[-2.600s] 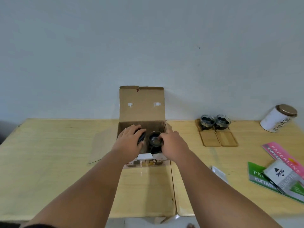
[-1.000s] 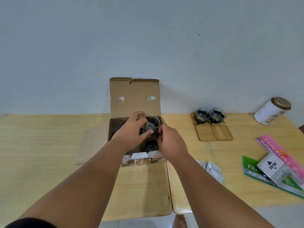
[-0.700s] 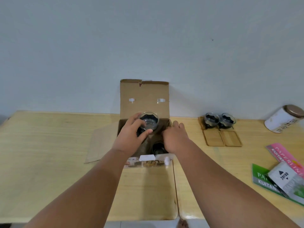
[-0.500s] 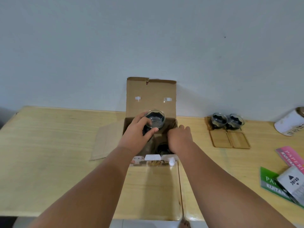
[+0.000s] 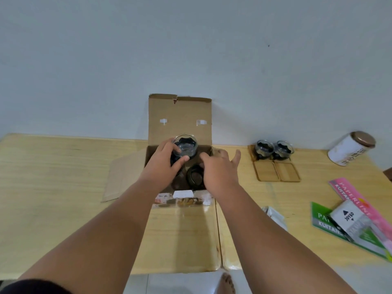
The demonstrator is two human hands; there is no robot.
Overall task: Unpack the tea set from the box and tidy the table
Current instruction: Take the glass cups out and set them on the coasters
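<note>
An open cardboard box [image 5: 180, 115] stands at the back middle of the table, its lid upright against the wall. My left hand [image 5: 163, 164] grips a small glass tea cup [image 5: 186, 145] and holds it just above the box's opening. My right hand [image 5: 218, 168] hovers over the box's right side with fingers spread and nothing in it. Another dark cup [image 5: 194, 177] sits down inside the box between my hands. Two more glass cups [image 5: 273, 149] stand on wooden coasters to the right, with two bare coasters [image 5: 276, 171] in front of them.
A white canister with a brown lid [image 5: 351, 148] lies tilted at the far right. Pink and green receipt books and a white card box [image 5: 350, 217] lie at the right edge. A crumpled wrapper [image 5: 274, 215] lies beside my right forearm. The box's left flap [image 5: 122, 175] lies flat on the table.
My left hand lifted a glass cup out of the box and holds it higher. My right hand let go of the cup and opened, drifting to the right.
</note>
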